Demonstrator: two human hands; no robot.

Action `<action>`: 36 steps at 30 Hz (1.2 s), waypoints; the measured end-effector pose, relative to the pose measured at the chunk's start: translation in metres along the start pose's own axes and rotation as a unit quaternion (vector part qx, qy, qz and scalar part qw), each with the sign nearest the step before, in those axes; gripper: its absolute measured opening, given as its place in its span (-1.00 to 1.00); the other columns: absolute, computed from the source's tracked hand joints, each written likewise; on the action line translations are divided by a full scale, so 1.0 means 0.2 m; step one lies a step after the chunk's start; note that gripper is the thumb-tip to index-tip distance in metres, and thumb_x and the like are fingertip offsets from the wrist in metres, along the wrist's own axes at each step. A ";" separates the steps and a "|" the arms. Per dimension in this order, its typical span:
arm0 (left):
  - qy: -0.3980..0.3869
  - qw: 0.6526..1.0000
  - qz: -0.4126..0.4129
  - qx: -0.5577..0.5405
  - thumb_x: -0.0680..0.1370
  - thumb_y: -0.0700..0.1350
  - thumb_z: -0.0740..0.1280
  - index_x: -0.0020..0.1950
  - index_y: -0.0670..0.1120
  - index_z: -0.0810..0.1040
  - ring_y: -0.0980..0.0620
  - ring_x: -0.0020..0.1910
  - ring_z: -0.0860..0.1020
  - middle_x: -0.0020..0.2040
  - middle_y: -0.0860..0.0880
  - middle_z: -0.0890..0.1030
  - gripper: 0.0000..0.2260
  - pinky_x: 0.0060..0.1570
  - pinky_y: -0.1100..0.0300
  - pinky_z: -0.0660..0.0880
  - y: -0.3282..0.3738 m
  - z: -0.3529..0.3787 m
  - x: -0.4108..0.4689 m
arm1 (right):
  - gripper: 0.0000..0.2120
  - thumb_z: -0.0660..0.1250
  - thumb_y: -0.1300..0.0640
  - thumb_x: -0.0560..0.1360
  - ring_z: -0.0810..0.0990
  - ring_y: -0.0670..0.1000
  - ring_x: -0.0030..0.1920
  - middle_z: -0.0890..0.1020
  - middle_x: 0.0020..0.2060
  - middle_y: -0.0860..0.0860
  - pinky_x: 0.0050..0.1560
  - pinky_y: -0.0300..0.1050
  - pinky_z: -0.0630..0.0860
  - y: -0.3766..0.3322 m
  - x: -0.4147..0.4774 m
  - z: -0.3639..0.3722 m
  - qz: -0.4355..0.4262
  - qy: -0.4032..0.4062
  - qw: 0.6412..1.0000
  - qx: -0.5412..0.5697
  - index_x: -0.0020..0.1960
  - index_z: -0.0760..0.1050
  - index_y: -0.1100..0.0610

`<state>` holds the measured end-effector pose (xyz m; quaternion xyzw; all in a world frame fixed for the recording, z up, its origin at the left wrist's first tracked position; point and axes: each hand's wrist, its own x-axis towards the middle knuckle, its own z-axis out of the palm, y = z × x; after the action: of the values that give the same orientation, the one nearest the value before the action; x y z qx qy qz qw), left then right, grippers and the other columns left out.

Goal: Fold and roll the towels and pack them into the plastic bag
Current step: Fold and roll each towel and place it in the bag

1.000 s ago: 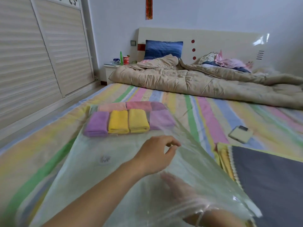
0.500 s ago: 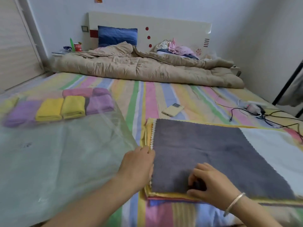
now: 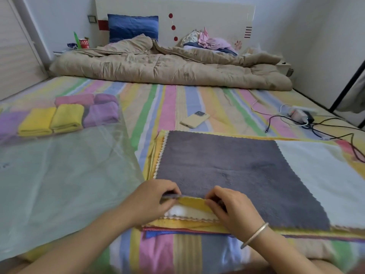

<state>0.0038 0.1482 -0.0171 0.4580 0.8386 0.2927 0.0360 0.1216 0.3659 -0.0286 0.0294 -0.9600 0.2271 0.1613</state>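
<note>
– Towels, where are they at this moment?
– Most lie as a flat stack (image 3: pixel 177 224) on the striped multicolour bed sheet (image 3: pixel 169 107), directly in front of the person. On top is the dark grey square towel with a zigzag edge (image 3: pixel 227 169).
– And the hands?
– Both are at the near edge of the grey towel. The grip of the left hand (image 3: pixel 150 200) and the grip of the right hand (image 3: pixel 231 210) are narrow, each pinching that edge between thumb and fingers. The edge is lifted a little, and a yellow layer (image 3: pixel 194 202) is lifted with it; if it is a separate towel I cannot tell. Under it a white towel (image 3: pixel 185 211) is showing.
– Where is the bag?
– The large clear plastic bag (image 3: pixel 59 175) lies flat on the bed, just left of the stack. At its far end I see, through the plastic, rolled towels: two yellow rolls (image 3: pixel 67 118), purple rolls (image 3: pixel 101 114) and a pink roll (image 3: pixel 75 99).
– Anything else around?
– A thin silver bracelet (image 3: pixel 254 235) is on the right wrist. Beyond the stack lies a cream-coloured phone (image 3: pixel 195 119), and to the right some black and white cables (image 3: pixel 298 115). At the head of the bed there is a crumpled beige quilt (image 3: pixel 167 68) and a blue pillow (image 3: pixel 132 26).
</note>
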 end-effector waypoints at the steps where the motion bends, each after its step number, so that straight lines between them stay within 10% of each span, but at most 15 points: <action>1: 0.019 0.999 -0.026 -0.023 0.48 -0.04 0.34 -0.07 0.06 0.63 0.25 -0.10 0.57 -0.13 0.17 0.64 -0.91 -0.04 0.19 0.51 -0.01 -0.01 0.02 | -0.70 0.08 -0.22 0.44 0.41 -0.20 -0.31 0.49 -0.32 -0.24 -0.33 -0.21 0.38 0.00 0.00 -0.01 0.004 -0.007 1.000 -0.005 -0.12 0.48 -0.07; 12: 0.138 0.948 -0.276 -0.083 0.53 0.07 0.37 -0.17 -0.22 0.48 -0.03 -0.33 0.37 -0.29 -0.06 0.35 -0.66 -0.29 0.10 0.27 -0.17 -0.03 0.37 | -0.76 0.22 -0.19 0.53 0.60 0.07 -0.09 0.64 -0.14 -0.08 -0.30 -0.10 0.36 0.48 0.03 -0.44 0.127 -0.039 0.962 -0.240 -0.03 0.49 -0.03; 17: 0.160 0.943 -0.289 -0.022 0.54 0.08 0.36 -0.12 -0.10 0.46 -0.20 -0.11 0.54 -0.12 0.01 0.47 -0.74 -0.17 0.01 0.41 -0.20 0.01 0.52 | -0.79 0.38 -0.11 0.47 0.54 0.03 -0.26 0.59 -0.34 -0.10 -0.32 -0.11 0.38 0.78 0.09 -0.54 0.235 0.025 0.965 -0.112 -0.28 0.44 -0.10; 29: 0.213 0.938 -0.274 0.011 0.57 0.02 0.33 -0.37 -0.08 0.15 -0.08 -0.42 0.24 -0.43 -0.10 0.19 -0.54 -0.36 0.06 0.10 -0.39 -0.01 0.90 | -0.87 0.36 -0.10 0.49 0.51 0.03 -0.14 0.61 -0.18 -0.04 -0.26 -0.11 0.39 1.13 0.61 -0.49 0.258 0.081 0.958 -0.092 -0.14 0.56 -0.06; 36: 0.188 0.940 -0.284 0.012 0.57 0.04 0.34 -0.30 -0.11 0.34 -0.35 -0.06 0.52 -0.11 -0.37 0.54 -0.65 -0.29 0.06 0.24 -0.52 0.05 0.97 | -0.90 0.41 -0.06 0.46 0.50 0.02 -0.11 0.63 -0.12 -0.02 -0.19 -0.07 0.44 1.21 0.67 -0.41 0.278 0.040 0.954 -0.106 -0.15 0.57 -0.04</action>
<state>-0.1827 0.2636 -0.0400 0.1381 0.9287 0.3411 -0.0459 -0.0124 0.6215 -0.0188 -0.2649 -0.9415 0.1611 0.1322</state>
